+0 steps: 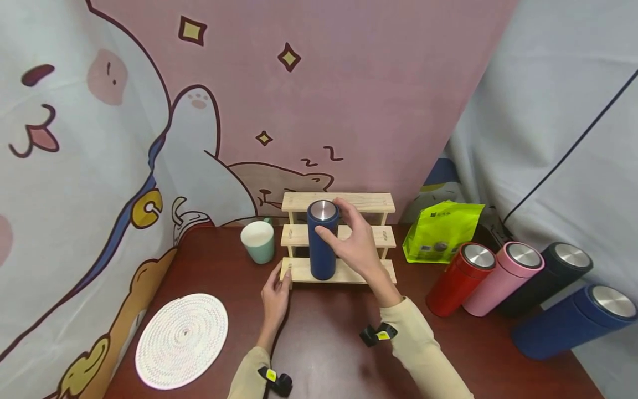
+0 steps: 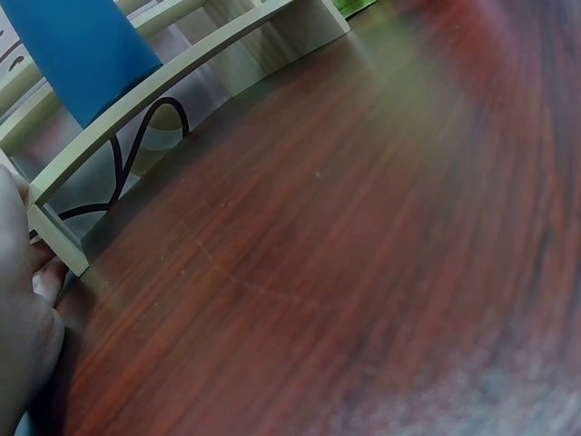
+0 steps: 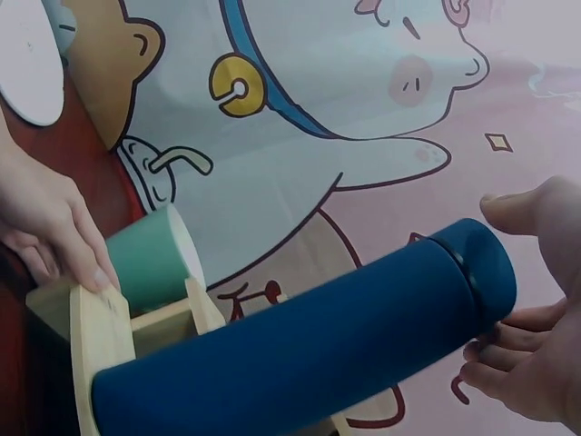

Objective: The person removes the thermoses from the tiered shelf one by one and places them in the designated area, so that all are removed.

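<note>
A blue thermos bottle (image 1: 322, 249) with a steel-topped lid stands upright on the lowest step of a three-tier wooden shelf (image 1: 359, 271). Around its upper part is my right hand (image 1: 356, 244), thumb and fingers spread on either side of the lid. In the right wrist view, a gap shows between the thumb (image 3: 513, 213) and the bottle (image 3: 300, 336); whether the other fingertips touch it I cannot tell. My left hand (image 1: 275, 296) grips the left end of the lowest step, also seen in the left wrist view at the board's end (image 2: 59, 241).
Left of the shelf stands a green mug (image 1: 259, 244); a round woven mat (image 1: 181, 341) lies nearer. To the right are a lime-green bag (image 1: 441, 233) and red (image 1: 461, 280), pink (image 1: 503, 277), black (image 1: 545, 277) and blue (image 1: 570, 321) thermos bottles. A printed cloth (image 1: 374, 100) hangs behind.
</note>
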Available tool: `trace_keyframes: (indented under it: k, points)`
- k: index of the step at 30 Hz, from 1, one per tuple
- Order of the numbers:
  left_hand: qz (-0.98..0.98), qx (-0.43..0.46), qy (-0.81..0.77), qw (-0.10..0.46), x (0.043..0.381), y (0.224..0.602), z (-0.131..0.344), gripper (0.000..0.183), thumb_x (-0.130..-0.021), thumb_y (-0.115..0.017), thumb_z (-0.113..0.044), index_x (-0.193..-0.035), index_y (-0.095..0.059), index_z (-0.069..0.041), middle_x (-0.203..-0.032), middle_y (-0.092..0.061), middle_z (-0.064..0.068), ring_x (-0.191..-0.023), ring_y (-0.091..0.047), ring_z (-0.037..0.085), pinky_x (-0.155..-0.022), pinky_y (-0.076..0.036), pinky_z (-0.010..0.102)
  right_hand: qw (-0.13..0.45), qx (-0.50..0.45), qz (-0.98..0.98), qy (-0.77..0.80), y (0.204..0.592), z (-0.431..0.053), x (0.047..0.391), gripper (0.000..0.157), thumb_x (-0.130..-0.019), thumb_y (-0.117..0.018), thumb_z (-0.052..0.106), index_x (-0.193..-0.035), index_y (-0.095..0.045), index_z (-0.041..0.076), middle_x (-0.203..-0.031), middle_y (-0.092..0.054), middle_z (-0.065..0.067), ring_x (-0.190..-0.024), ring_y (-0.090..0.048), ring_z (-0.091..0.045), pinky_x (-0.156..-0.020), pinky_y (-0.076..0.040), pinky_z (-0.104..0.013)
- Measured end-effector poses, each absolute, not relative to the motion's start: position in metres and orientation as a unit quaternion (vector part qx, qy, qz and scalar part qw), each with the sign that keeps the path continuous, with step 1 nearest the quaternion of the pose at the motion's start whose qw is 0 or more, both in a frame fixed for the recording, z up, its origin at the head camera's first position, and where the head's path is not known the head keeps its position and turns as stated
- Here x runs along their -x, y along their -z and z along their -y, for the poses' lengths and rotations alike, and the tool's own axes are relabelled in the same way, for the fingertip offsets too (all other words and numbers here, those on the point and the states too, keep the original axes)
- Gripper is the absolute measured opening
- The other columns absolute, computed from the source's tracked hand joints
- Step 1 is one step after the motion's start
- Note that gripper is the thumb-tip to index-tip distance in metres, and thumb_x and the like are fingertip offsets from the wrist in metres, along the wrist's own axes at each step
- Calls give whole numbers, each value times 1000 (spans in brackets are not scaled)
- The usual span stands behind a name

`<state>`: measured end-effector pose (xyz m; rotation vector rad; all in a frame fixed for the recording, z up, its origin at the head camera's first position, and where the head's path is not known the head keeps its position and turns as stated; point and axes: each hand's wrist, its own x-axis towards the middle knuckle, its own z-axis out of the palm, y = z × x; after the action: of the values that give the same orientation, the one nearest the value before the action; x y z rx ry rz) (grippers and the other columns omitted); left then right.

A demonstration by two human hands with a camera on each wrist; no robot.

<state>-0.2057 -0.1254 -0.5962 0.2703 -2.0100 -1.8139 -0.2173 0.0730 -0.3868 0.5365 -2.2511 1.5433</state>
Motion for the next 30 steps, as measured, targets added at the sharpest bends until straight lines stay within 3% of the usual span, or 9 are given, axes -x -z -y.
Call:
trace_keyframes:
  k: [5,11,20,26,30]
  points:
    - [725,-79,654,200,193,573,124,41,-100,-66,-13,-139,-61,-3,-137,-64,20,-112,-66,25,-87,-50,10,180,-192,790,-554,389,-67,218,78,-86,-83,22,-149,-43,0,-138,-61,-18,-126,-62,-32,-114,-44,-47]
    - [721,-77,657,206,189,565,124,40,-99,-66,-10,-137,-62,0,-134,-65,21,-113,-66,28,-86,-51,10,171,-198,783,-564,392,-63,221,78,-87,-83,19,-150,-41,0,-141,-58,-21,-131,-58,-33,-114,-44,-47]
    - [710,-83,662,224,205,595,125,40,-99,-67,-12,-138,-62,-4,-132,-66,20,-117,-64,30,-89,-50,11,175,-212,794,-542,394,-66,223,76,-87,-82,19,-150,-43,0,-141,-58,-20,-130,-58,-33,-112,-46,-46]
    - [720,-88,653,220,210,607,127,39,-99,-69,-21,-138,-64,-15,-134,-67,11,-120,-64,22,-97,-52,21,187,-232,795,-528,399,-72,219,71,-89,-81,16,-148,-44,3,-139,-58,-18,-128,-60,-31,-109,-49,-47]
    - [718,-90,657,211,209,604,126,40,-99,-68,-22,-138,-64,-16,-134,-67,11,-122,-63,20,-99,-51,23,201,-231,787,-535,401,-75,216,70,-88,-81,13,-147,-45,1,-137,-58,-18,-126,-60,-31,-110,-48,-45]
